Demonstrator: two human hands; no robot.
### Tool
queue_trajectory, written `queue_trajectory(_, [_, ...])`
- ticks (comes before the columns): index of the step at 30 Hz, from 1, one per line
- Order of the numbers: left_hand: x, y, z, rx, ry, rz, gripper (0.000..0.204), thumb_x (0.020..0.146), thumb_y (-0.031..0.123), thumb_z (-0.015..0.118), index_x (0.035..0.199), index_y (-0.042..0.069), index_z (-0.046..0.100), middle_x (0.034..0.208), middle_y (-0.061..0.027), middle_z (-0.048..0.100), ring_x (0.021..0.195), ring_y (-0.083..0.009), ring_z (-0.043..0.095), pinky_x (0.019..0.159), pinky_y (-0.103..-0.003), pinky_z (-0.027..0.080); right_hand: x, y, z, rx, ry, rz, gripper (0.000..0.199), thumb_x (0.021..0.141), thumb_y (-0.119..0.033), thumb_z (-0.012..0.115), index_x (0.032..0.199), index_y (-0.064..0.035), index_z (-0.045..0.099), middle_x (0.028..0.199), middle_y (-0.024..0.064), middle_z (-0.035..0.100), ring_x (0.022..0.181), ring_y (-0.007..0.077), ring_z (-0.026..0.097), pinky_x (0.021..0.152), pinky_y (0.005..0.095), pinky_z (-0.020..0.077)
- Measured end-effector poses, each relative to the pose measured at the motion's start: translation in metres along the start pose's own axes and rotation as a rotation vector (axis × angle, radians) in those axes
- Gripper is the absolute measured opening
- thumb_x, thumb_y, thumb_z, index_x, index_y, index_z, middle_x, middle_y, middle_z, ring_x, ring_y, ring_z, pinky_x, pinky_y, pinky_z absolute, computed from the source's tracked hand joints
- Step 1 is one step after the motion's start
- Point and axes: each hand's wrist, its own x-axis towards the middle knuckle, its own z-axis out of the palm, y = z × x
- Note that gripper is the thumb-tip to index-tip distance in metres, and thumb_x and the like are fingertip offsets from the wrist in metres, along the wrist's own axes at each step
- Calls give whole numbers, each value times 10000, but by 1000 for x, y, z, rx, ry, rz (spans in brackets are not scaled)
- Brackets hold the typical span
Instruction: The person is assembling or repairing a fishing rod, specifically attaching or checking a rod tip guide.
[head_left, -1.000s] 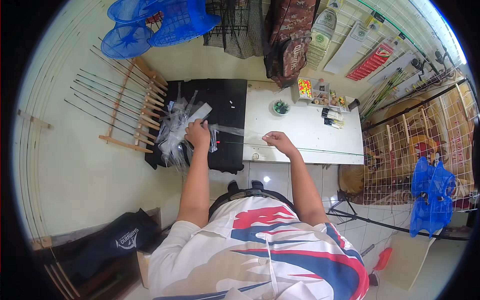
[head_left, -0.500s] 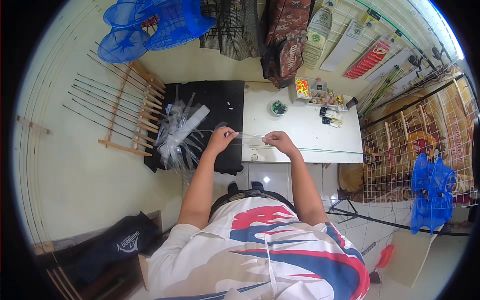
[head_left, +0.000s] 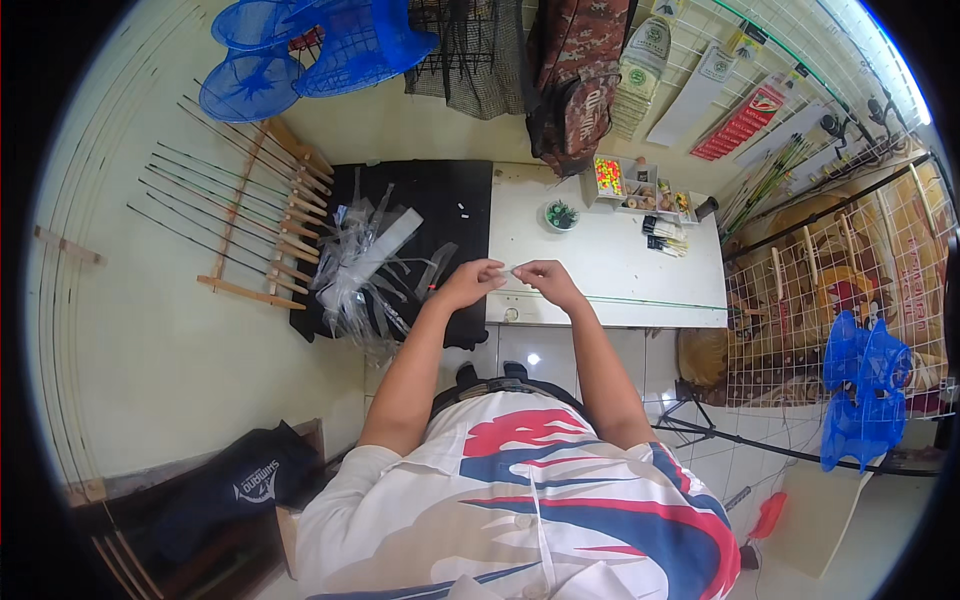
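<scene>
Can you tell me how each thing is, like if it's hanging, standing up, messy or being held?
Left hand: fingers bent, grip unclear
Right hand: fingertips pinched
Clear strip: held between the hands, shape too small to tell
Plastic strips: messy heap
Black cloth: spread on the table
Potted plant: upright
Camouflage bag: hanging
Blue nets: hanging

Left hand [head_left: 469,284] and right hand [head_left: 550,282] drew closer.
</scene>
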Motion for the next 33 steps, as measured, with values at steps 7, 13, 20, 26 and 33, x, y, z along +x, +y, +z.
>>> queue_trajectory(7, [1, -15, 1, -117, 81, 16, 267, 889, 207, 736, 1057, 10, 668, 865, -20, 686, 775, -91, 625, 702, -232, 500, -1, -9, 1, -11, 15, 23, 262, 899, -267, 723, 996, -25, 741, 860, 17, 699, 805, 89, 590, 731, 254, 469])
queue_trajectory(13, [-2, -4, -3, -208, 121, -60, 241, 871, 179, 747, 1032, 16, 672, 890, -27, 701, 799, -88, 642, 701, -231, 499, 4, -14, 3, 134, 23, 63, 307, 911, -304, 693, 1089, -54, 704, 951, 6, 697, 838, 103, 603, 754, 269, 483])
queue_trajectory(20, [0, 5, 1, -131, 86, -68, 240, 853, 164, 763, 1016, -5, 712, 894, -55, 729, 806, -104, 658, 745, -240, 512, 11, -17, 4, -108, -28, -48, 246, 881, -251, 732, 984, -27, 739, 844, 19, 699, 761, 92, 564, 721, 270, 471])
queue_trajectory(26, [1, -3, 6, -148, 72, -106, 234, 833, 186, 789, 973, 8, 731, 798, -22, 715, 648, -51, 583, 542, -217, 412, 11, -5, 3, -205, 38, -62, 228, 893, -245, 721, 944, -23, 727, 787, 38, 685, 726, 102, 565, 697, 271, 471])
queue_trajectory(33, [1, -11, 8, -108, 100, -218, 270, 795, 225, 827, 925, 17, 713, 729, 5, 680, 574, -53, 538, 514, -226, 411, 8, 4, 13, -171, 56, 88, 376, 971, -341, 620, 818, 2, 633, 745, 43, 633, 712, 113, 564, 662, 269, 464])
